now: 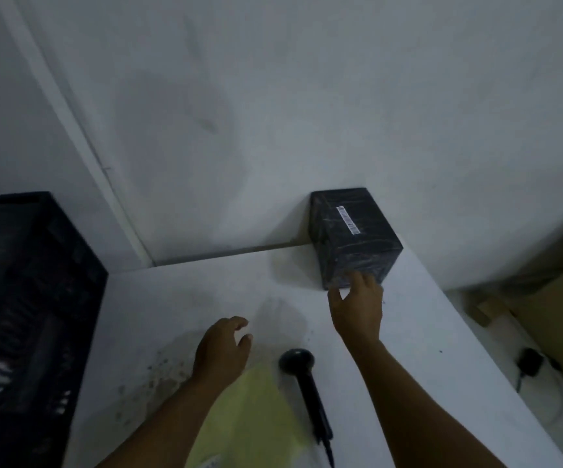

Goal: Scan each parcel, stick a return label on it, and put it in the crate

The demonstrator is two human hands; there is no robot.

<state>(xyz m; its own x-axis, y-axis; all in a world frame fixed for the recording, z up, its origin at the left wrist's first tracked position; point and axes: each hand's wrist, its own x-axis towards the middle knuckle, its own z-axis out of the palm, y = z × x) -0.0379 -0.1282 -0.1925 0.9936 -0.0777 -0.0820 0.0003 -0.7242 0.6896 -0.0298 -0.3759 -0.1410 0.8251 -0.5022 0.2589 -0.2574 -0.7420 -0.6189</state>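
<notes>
A black wrapped parcel [354,238] with a white barcode strip on top stands at the back of the white table [178,298], against the wall. My right hand [357,305] reaches out with spread fingers, its fingertips at the parcel's near lower edge. Lower down, my left hand [222,349] hovers over the table with loosely curled fingers, holding nothing. A black handheld scanner [303,386] lies on the table between my forearms. Beside it lies a yellow label sheet [249,417], partly under my left forearm. A black plastic crate [20,315] stands at the left.
A cardboard box [556,315] and a small black plug with a cable [529,363] sit on the floor to the right, beyond the table's right edge. The grey wall rises directly behind the table.
</notes>
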